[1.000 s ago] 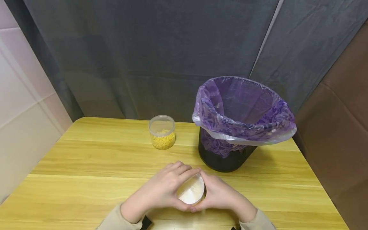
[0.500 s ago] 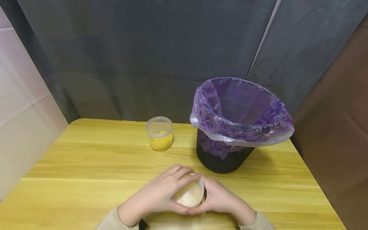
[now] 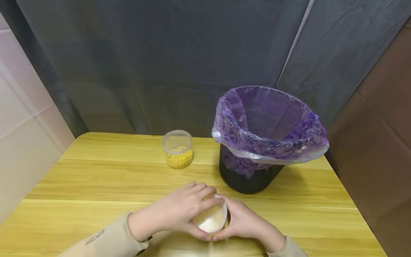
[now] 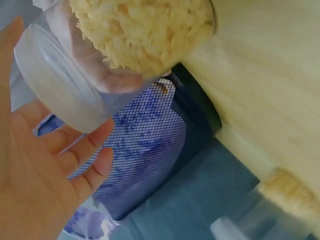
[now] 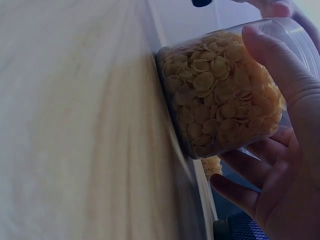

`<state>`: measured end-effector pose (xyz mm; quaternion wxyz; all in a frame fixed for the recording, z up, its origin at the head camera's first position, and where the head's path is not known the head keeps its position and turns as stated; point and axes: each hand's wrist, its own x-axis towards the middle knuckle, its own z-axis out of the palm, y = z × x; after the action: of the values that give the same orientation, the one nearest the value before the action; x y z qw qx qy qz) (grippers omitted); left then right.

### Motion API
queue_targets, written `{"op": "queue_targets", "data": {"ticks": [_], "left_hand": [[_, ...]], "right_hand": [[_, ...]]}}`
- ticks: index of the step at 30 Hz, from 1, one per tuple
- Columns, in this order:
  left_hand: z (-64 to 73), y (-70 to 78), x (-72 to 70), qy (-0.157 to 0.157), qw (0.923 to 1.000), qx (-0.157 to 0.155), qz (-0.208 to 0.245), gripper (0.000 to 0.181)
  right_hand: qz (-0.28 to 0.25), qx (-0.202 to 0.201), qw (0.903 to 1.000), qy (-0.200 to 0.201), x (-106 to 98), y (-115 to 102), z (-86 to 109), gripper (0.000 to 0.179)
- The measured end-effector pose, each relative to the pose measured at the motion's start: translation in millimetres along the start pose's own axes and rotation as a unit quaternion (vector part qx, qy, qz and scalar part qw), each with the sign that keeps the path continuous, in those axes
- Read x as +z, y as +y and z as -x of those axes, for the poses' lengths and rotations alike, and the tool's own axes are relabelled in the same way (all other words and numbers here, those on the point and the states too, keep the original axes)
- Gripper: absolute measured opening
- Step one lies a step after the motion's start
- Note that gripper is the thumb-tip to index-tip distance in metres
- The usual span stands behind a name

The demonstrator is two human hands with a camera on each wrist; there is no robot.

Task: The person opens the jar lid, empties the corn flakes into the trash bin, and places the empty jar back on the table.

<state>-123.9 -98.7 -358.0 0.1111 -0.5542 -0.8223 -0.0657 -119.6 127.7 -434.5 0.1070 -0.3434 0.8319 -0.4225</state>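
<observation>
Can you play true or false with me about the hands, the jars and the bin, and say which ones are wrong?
1. The left hand and the right hand both hold the near jar. True.
2. The near jar is empty. False: it has yellowish flakes in it.
3. In the head view, the bin is right of the far jar. True.
4. The far jar lies on its side. False: it stands upright on the table.
5. A purple bag lines the bin. True.
6. The far jar is filled to the rim. False: its upper part has nothing in it.
</observation>
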Motion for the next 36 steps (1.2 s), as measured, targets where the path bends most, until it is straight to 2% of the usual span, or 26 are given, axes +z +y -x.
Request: {"op": "queue_targets", "data": {"ticks": [7,12,16,21,28,36], "left_hand": [[-13.6,-1.5,-11.1,-0.052,0.9969,0.042,-0.041,0.081],[-20.8,-0.7,-9.9,-0.067,0.9947,0.056,-0.054,0.08],[-25.0,0.9,-5.7,-0.059,0.9942,0.064,-0.063,0.075],[-27.1,1.1,-1.0,-0.041,0.9964,0.062,-0.043,0.072],[-28.4,-1.3,2.6,-0.029,0.9982,0.049,-0.019,0.07],[-28.0,-1.8,4.1,-0.016,0.9992,0.037,0.002,0.069]], "right_hand": [[-0.007,0.009,0.9999,0.001,2,-1,0.1,0.094],[-0.002,-0.004,1.0,0.006,3,0,-0.4,0.096],[0.009,-0.013,0.9998,0.011,2,2,1.8,0.101],[0.004,-0.007,0.9999,0.013,1,2,4.2,0.103],[0.011,-0.01,0.9995,0.027,1,3,3.4,0.096],[-0.014,-0.007,0.9996,0.023,0,3,2.7,0.09]]}}
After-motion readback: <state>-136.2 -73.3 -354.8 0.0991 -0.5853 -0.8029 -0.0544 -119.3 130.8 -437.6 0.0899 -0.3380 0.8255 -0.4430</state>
